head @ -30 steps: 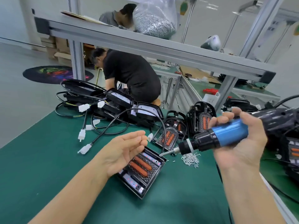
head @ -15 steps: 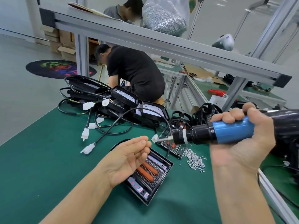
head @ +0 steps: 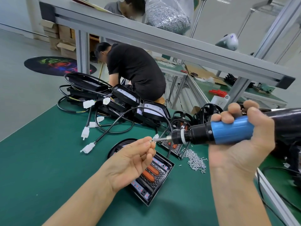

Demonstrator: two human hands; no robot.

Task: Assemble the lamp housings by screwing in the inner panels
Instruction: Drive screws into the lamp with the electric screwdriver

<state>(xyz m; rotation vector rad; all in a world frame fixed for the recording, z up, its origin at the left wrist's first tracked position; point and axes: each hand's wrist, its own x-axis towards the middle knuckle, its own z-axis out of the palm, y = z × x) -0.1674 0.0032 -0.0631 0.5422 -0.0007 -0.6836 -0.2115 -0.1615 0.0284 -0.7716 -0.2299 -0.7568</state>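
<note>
Screw point(head: 151, 140): tiny and light, hard metal, easy to drop; the left hand point(head: 130, 162) pinches it between thumb and fingers point(head: 147, 143), right at the driver's tip. Best held by the shank so the head is free to meet the bit.
Screwdriver point(head: 228, 132): powered, blue grip, black body; looks stiff and fairly heavy. The right hand point(head: 241, 144) has its fingers wrapped around the blue grip, tool lying nearly level, tip pointing left.
Lamp housing point(head: 156, 178): black, rigid plastic by the look, flat on the green table point(head: 48, 160), near centre, partly under the left hand. Inner panel with two orange strips sits inside it. Likely light and may slide under the driver; worth steadying by its rim.
Spare screws point(head: 196, 161): loose pile on the table, just right of the housing.
More housings point(head: 123, 98): stacked with black cables and white plugs, far left to centre.
Other people: one in black bent over beyond the table; another behind the upper shelf.
Change from half a second ago: the bit and the left fingertips, then apart, now meet; the screw now shows at the tip. The housing keeps its place.
Step, as judged: loading a screw on the bit; nothing is being driven yet.
</note>
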